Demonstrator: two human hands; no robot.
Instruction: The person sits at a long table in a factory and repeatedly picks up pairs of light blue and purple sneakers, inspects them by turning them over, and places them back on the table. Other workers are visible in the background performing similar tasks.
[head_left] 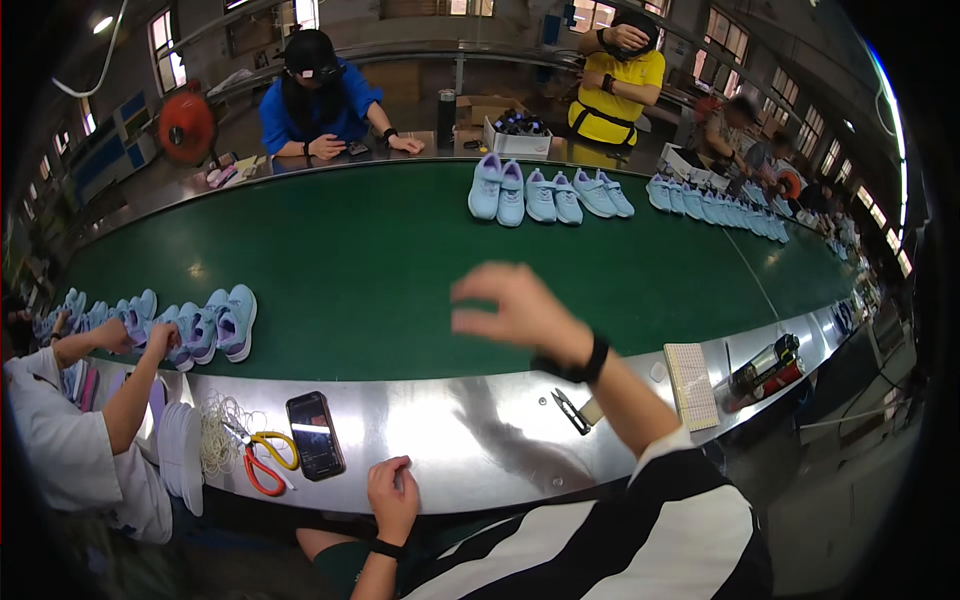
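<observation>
My right hand (520, 308) hovers over the green conveyor belt (350, 260), slightly blurred. Its thumb and fingers are apart and nothing is between them. At the near edge of the metal table (440, 410), my left hand (392, 497) rests with its fingers curled in; I see nothing in it. A phone (316, 436) lies nearest to it, beside scissors (268, 462) with yellow and red handles. Thread snips (571, 411) lie near my right forearm. Several light blue sneakers (540, 197) stand in pairs on the belt's far side.
At the left, a person's hands (160, 338) touch more blue sneakers (237, 322). Loose string (222, 432) lies by the scissors. A paper pad (690, 386) and bottles (765, 370) are at the right. Two people sit across the belt, near a white box (520, 146).
</observation>
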